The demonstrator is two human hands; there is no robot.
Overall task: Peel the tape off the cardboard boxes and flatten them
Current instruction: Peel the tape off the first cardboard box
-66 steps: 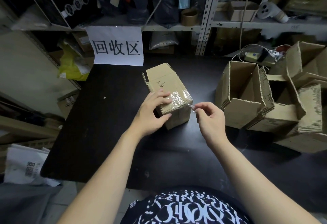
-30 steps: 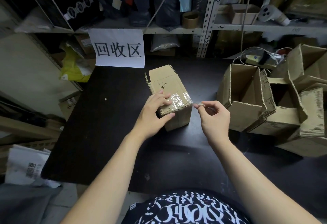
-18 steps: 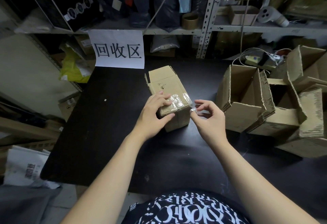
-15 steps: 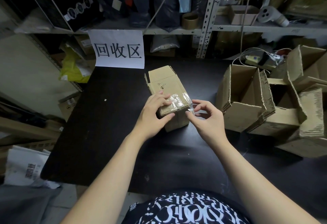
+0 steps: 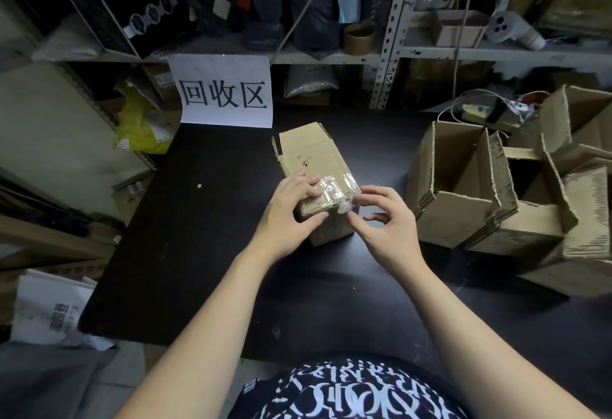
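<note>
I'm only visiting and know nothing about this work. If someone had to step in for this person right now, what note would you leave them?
Left hand: grips the near end of the small cardboard box, steadying it on the black table.
Right hand: thumb and forefinger pinch the lifted end of the clear tape at the box's near right corner.
Done: one tape end is lifted. No flattened box is in view.
Left: peel the tape band off, flatten this box, then deal with the open cardboard boxes standing at the right.
</note>
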